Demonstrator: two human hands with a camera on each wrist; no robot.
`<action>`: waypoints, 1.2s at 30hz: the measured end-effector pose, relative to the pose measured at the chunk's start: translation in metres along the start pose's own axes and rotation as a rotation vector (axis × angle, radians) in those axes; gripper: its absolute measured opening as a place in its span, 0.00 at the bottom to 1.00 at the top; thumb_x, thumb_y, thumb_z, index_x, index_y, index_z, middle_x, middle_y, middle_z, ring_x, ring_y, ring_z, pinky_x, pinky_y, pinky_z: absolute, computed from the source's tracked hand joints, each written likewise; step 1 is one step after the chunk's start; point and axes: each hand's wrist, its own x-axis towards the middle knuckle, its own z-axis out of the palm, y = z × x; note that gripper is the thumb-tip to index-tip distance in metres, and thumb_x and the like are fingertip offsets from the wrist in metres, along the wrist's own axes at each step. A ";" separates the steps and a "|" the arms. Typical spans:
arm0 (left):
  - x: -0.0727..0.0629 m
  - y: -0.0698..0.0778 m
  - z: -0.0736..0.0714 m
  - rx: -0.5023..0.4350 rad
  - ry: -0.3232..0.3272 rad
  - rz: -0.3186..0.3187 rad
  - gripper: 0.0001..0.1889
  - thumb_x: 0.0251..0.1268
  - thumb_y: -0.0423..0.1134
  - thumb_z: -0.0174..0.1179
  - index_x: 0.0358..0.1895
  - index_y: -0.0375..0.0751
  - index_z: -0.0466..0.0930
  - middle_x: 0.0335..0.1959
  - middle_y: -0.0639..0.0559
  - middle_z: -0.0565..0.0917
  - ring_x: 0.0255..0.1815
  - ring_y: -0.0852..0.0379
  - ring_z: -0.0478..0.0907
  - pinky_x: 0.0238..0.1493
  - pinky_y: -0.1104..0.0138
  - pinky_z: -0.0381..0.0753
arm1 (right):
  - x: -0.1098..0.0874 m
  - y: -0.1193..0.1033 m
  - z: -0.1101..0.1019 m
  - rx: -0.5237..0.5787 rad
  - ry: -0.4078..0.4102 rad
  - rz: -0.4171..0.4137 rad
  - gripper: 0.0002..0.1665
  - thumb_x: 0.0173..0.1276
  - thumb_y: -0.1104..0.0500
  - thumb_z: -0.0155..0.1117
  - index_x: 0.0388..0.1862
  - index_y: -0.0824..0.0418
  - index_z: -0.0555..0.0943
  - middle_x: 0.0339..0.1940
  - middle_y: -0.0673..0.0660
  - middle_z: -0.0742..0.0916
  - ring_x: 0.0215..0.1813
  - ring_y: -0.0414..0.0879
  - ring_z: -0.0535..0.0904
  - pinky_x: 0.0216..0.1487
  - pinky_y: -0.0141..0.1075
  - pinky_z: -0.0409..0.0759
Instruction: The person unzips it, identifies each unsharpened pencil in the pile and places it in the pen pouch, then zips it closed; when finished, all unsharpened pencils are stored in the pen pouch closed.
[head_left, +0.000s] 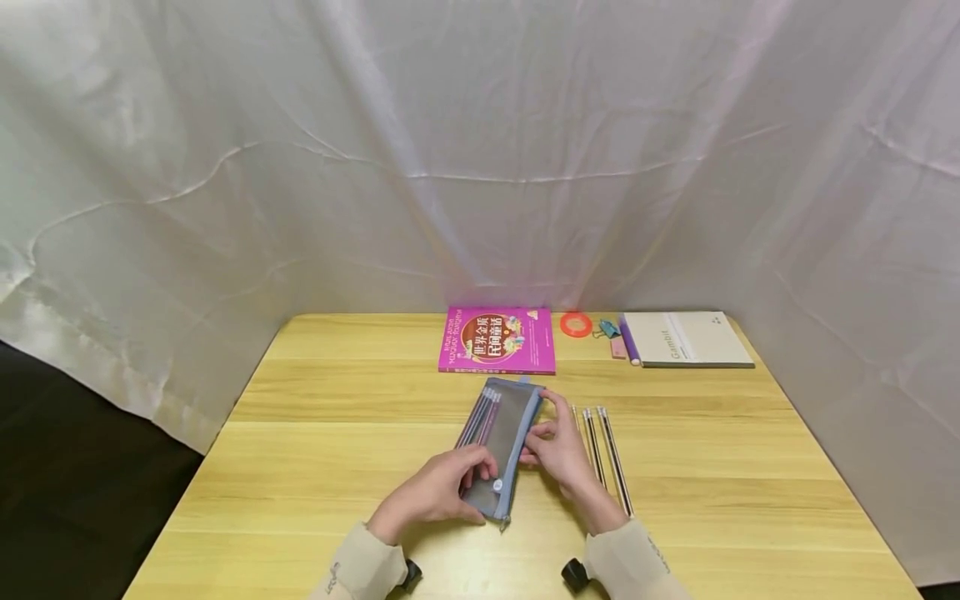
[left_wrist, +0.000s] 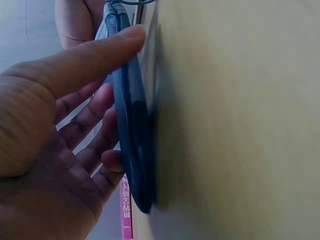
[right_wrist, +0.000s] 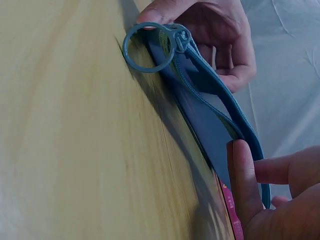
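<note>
A grey-blue mesh pencil case (head_left: 512, 412) lies on the table with several pencils (head_left: 481, 417) showing along its left side. My left hand (head_left: 438, 487) holds its near left corner, thumb on the near edge and fingers bent over the mesh. On the other side, my right hand (head_left: 558, 450) pinches the blue zipper edge between thumb and fingers. A ring-shaped zipper pull (right_wrist: 128, 60) hangs at the near end. In the right wrist view the zipper's two blue strips (right_wrist: 215, 82) stand apart along part of their length.
Loose pencils (head_left: 611, 450) lie just right of my right hand. Farther back are a pink book (head_left: 536, 354), an orange ring (head_left: 576, 335), a teal binder clip (head_left: 609, 328), a pink eraser (head_left: 618, 348), a purple pen (head_left: 628, 340) and a notebook (head_left: 705, 337). Pale curtains (head_left: 480, 233) enclose the table.
</note>
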 end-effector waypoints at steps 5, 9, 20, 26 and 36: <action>-0.003 -0.003 0.000 0.007 -0.011 -0.008 0.25 0.49 0.37 0.82 0.49 0.52 0.80 0.41 0.58 0.81 0.40 0.64 0.76 0.44 0.74 0.78 | -0.001 -0.001 -0.001 -0.019 -0.014 -0.017 0.33 0.68 0.80 0.60 0.70 0.62 0.73 0.39 0.66 0.83 0.27 0.50 0.85 0.34 0.44 0.90; -0.004 -0.006 -0.003 0.068 0.006 0.006 0.19 0.54 0.40 0.80 0.47 0.54 0.83 0.40 0.61 0.83 0.39 0.65 0.76 0.44 0.74 0.78 | -0.001 -0.001 -0.001 -0.036 -0.005 -0.010 0.21 0.68 0.79 0.59 0.59 0.70 0.79 0.39 0.65 0.82 0.27 0.49 0.85 0.36 0.42 0.90; -0.005 -0.016 -0.012 0.100 0.011 0.052 0.09 0.63 0.44 0.74 0.44 0.57 0.87 0.42 0.66 0.84 0.43 0.69 0.77 0.50 0.71 0.80 | 0.000 -0.004 -0.002 -0.015 0.010 0.039 0.15 0.69 0.77 0.60 0.54 0.74 0.81 0.36 0.62 0.81 0.30 0.49 0.85 0.39 0.42 0.90; -0.006 -0.018 -0.014 0.202 0.004 0.070 0.19 0.53 0.43 0.80 0.49 0.56 0.87 0.46 0.62 0.85 0.44 0.65 0.79 0.50 0.70 0.80 | 0.001 -0.003 -0.001 0.042 0.012 0.061 0.16 0.68 0.78 0.60 0.54 0.76 0.81 0.38 0.64 0.82 0.32 0.48 0.85 0.40 0.40 0.90; -0.006 -0.018 -0.012 0.326 0.088 0.116 0.04 0.69 0.44 0.69 0.43 0.57 0.90 0.42 0.65 0.88 0.43 0.67 0.83 0.50 0.67 0.83 | -0.005 -0.002 -0.005 -0.041 -0.004 0.031 0.17 0.66 0.78 0.60 0.54 0.75 0.81 0.37 0.64 0.83 0.29 0.48 0.84 0.37 0.41 0.90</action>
